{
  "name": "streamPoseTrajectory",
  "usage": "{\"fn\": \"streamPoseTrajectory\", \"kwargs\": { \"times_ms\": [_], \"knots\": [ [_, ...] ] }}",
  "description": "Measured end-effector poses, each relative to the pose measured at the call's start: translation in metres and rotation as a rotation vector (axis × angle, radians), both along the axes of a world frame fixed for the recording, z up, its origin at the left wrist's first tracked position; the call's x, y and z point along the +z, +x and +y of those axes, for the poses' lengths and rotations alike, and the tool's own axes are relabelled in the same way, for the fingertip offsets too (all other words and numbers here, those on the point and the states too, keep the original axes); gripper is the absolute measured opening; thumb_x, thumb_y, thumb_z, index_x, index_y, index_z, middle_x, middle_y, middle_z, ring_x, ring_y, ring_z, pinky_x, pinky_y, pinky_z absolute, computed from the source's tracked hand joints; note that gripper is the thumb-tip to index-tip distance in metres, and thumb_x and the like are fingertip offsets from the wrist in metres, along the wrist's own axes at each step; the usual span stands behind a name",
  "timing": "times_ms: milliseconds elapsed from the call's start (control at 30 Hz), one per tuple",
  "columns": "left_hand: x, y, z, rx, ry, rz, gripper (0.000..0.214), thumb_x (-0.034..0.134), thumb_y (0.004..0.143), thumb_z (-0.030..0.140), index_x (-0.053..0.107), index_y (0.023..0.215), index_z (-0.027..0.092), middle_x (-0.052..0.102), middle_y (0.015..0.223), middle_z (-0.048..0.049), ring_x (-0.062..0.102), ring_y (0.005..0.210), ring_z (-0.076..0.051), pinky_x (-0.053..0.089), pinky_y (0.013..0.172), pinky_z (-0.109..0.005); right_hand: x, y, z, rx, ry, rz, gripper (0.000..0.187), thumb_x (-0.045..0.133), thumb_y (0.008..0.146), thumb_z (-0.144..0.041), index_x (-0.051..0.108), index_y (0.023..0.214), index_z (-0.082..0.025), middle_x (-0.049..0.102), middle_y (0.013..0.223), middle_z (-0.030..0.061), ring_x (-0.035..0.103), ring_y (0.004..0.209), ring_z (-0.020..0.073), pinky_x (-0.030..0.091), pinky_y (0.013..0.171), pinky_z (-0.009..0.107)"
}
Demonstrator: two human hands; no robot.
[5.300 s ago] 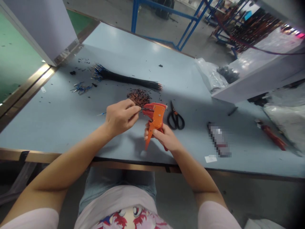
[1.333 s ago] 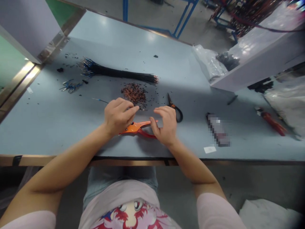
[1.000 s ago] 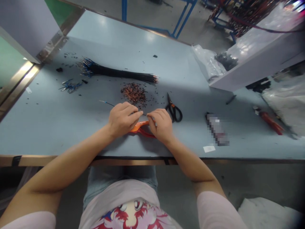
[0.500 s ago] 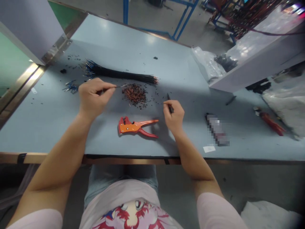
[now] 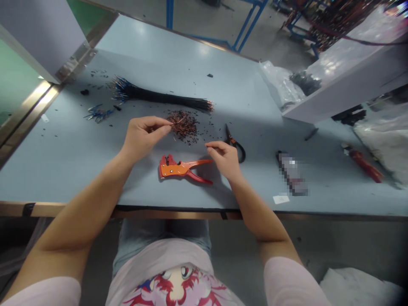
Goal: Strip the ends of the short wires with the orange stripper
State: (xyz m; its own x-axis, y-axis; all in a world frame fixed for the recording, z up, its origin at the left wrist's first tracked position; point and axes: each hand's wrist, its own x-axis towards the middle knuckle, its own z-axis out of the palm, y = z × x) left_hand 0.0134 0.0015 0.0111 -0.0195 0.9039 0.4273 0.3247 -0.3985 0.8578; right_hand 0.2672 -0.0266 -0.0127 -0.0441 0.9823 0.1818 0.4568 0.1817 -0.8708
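On the table's near half: the left hand [image 5: 142,138] reaches forward to the copper pile [image 5: 186,126]. The right hand [image 5: 225,157] hovers over the handle ends of the orange pliers [image 5: 178,168].
Left hand: thumb and forefinger are pressed together on a thin strand [image 5: 176,121] at the pile's near-left edge. Whether it is a wire or a loose piece cannot be told.
Right hand: the fingers are curled, with the fingertips drawn close. It cannot be told whether they pinch anything.
Step in hand: judging by the pinch, a single piece is being picked out at the pile while the pliers lie flat, untouched.
What a move here calls for: the pieces look small and light, so a fine fingertip grip is needed to avoid dragging neighbours along.
Nearby: black scissors [image 5: 236,142] lie just beyond the right hand. A black wire bundle [image 5: 165,98] lies behind the pile.
Containers: a clear plastic bag [image 5: 277,95] at the far right holds dark small parts [image 5: 302,83], leaning on a white shelf [image 5: 344,80].
Loose stock: the pile and bundle lie straight on the table [image 5: 79,161].
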Motion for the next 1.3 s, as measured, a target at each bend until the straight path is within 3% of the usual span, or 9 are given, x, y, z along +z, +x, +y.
{"fn": "streamPoseTrajectory", "kwargs": {
  "times_ms": [167, 367, 667, 900, 1067, 1300],
  "knots": [
    [-0.001, 0.007, -0.005, -0.041, -0.006, 0.060, 0.007, 0.070, 0.074, 0.025, 0.075, 0.077, 0.023, 0.072, 0.071, 0.0019, 0.057, 0.058, -0.009, 0.040, 0.052, -0.022, -0.002, -0.004, -0.003, -0.065, 0.142, 0.052, 0.012, 0.061, 0.078, -0.020, 0.071, 0.085, -0.019, 0.072, 0.084, 0.0032, 0.067, 0.079, 0.0169, 0.053, 0.071, 0.030],
    [-0.005, 0.014, -0.009, -0.088, 0.061, 0.164, 0.008, 0.067, 0.075, 0.025, 0.074, 0.077, 0.023, 0.071, 0.072, 0.0023, 0.056, 0.057, -0.009, 0.041, 0.054, -0.022, -0.005, -0.002, -0.003, -0.036, 0.179, 0.227, 0.030, 0.058, 0.081, -0.015, 0.065, 0.109, -0.023, 0.071, 0.104, 0.0050, 0.067, 0.090, 0.0173, 0.055, 0.075, 0.031],
    [-0.008, 0.014, -0.008, -0.049, 0.127, 0.287, 0.012, 0.063, 0.079, 0.028, 0.073, 0.080, 0.023, 0.070, 0.071, 0.0011, 0.056, 0.056, -0.010, 0.042, 0.056, -0.023, 0.001, -0.006, -0.009, -0.005, 0.195, 0.000, 0.017, 0.058, 0.082, -0.020, 0.066, 0.096, -0.020, 0.069, 0.097, 0.0050, 0.065, 0.086, 0.0166, 0.055, 0.074, 0.031],
    [-0.012, 0.019, -0.017, -0.072, 0.406, 0.505, 0.015, 0.057, 0.084, 0.024, 0.072, 0.085, 0.022, 0.071, 0.074, -0.0014, 0.063, 0.069, -0.014, 0.047, 0.065, -0.025, 0.003, -0.012, -0.017, 0.109, 0.229, -0.078, 0.021, 0.064, 0.081, -0.024, 0.062, 0.102, -0.020, 0.068, 0.100, 0.0061, 0.064, 0.091, 0.0183, 0.052, 0.084, 0.036],
    [-0.015, 0.021, -0.021, -0.039, 0.608, 0.679, 0.013, 0.058, 0.083, 0.023, 0.071, 0.088, 0.024, 0.070, 0.072, 0.0007, 0.060, 0.065, -0.013, 0.042, 0.058, -0.025, 0.007, -0.014, -0.022, 0.148, 0.274, -0.091, 0.022, 0.066, 0.081, -0.028, 0.061, 0.101, -0.020, 0.067, 0.098, 0.0063, 0.063, 0.090, 0.0189, 0.052, 0.084, 0.036],
    [-0.016, 0.023, -0.024, -0.053, 0.696, 0.710, 0.012, 0.058, 0.085, 0.022, 0.069, 0.088, 0.023, 0.069, 0.072, 0.0014, 0.059, 0.063, -0.012, 0.040, 0.055, -0.024, 0.010, -0.016, -0.024, 0.165, 0.336, -0.043, 0.011, 0.053, 0.090, -0.019, 0.063, 0.094, -0.020, 0.067, 0.092, 0.0058, 0.063, 0.088, 0.0174, 0.050, 0.082, 0.035]
  ]
}}
